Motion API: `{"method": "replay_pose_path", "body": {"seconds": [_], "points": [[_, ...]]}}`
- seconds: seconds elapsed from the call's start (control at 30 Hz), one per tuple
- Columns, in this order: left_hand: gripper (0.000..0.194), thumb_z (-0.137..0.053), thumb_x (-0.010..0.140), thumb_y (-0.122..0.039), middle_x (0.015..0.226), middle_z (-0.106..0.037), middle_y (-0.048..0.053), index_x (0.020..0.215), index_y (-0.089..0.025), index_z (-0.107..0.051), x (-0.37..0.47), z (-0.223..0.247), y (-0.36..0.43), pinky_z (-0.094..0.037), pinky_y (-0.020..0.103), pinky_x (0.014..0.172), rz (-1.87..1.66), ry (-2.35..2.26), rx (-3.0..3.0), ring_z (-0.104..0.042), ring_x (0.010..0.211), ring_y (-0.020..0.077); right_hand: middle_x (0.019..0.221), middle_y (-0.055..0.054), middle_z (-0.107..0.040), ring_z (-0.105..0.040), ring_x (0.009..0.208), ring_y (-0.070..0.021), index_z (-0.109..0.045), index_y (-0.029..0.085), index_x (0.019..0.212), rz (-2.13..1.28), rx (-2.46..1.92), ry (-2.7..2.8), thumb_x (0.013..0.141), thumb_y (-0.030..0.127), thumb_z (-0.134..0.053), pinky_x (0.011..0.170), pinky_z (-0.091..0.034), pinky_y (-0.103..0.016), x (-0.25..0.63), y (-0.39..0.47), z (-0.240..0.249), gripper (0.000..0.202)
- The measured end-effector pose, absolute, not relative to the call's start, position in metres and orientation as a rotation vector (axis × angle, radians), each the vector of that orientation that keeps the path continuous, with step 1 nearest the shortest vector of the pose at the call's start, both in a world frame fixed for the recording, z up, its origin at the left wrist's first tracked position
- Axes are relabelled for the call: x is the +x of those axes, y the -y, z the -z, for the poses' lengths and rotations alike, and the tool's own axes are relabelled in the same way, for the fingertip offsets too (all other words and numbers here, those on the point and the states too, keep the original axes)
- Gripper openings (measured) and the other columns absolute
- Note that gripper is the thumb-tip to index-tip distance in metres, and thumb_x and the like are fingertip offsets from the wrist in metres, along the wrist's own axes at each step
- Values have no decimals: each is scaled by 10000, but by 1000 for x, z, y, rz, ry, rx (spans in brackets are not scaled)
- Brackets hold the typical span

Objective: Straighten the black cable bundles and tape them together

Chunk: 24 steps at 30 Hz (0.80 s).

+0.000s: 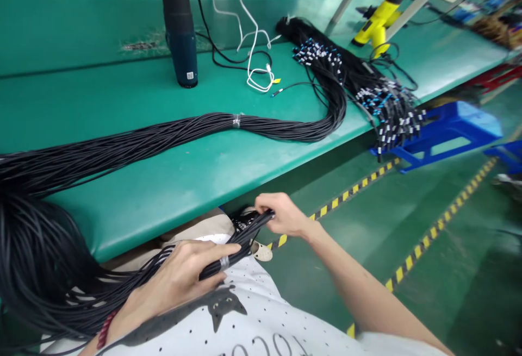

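A thick bundle of thin black cables [244,242] lies across my lap, with a clear tape band [224,262] round it. Over the bundle, just left of that band, my left hand [185,272] is closed. My right hand [281,213] grips the bundle near its upper right end, fingers curled round it; the very tips are partly hidden. From my lap the cables run left into a large loop [36,258] hanging by the table edge. Another long stretch of black cables [175,136] rests on the table, with a tape band [236,120] near its middle.
On the green table [212,171] stand a dark heat gun [179,30] and a yellow tool [377,24]. White cords [255,46] lie behind. Cable ends with white and blue tips [391,106] hang over the right edge near a blue stool [452,127]. Striped tape [346,195] marks the floor.
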<state>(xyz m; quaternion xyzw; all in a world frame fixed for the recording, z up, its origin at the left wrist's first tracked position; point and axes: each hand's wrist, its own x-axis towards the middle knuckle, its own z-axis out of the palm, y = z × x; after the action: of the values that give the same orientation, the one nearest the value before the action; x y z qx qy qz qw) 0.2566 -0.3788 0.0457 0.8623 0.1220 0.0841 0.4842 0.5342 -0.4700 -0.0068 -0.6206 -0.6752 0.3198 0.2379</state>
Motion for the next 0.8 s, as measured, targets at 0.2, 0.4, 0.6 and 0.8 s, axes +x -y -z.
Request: {"method": "replay_pose_path", "body": {"seconds": [0.2,0.4,0.6,0.8], "points": [[357,-616,876,-232,1054,-741,76,1232,-221,-601,255,-46,376,-581,328,796,-272,-274,2114,-711,936,214,749,-45,-585,-525,759,-209,-569,203,761,-626,-1865,1753,639,129,-507,722,-388,-314,521,484,27,156],[325,-626,872,-261,1071,-735,59,1197,-251,-628,251,-53,370,-569,354,835,-192,-347,2130,-699,961,211,888,-55,-663,-575,903,-243,-628,210,888,-610,-1981,1677,646,108,-507,846,-417,-361,551,479,44,289],[323,-661,849,-330,1098,-729,-5,1171,-330,-639,241,-58,355,-565,330,853,-222,-528,2145,-694,966,185,729,-8,-662,-623,697,-201,-669,207,874,-960,-2006,1735,675,211,-686,673,-483,-293,572,482,53,200],[371,-672,831,-382,1138,-705,-15,1198,-390,-620,240,-51,356,-543,411,907,-70,-565,2186,-656,1050,230,1249,-82,-600,-551,1140,-231,-531,227,1315,-1166,-1579,1802,788,388,-731,956,-441,-340,534,458,13,586]]}}
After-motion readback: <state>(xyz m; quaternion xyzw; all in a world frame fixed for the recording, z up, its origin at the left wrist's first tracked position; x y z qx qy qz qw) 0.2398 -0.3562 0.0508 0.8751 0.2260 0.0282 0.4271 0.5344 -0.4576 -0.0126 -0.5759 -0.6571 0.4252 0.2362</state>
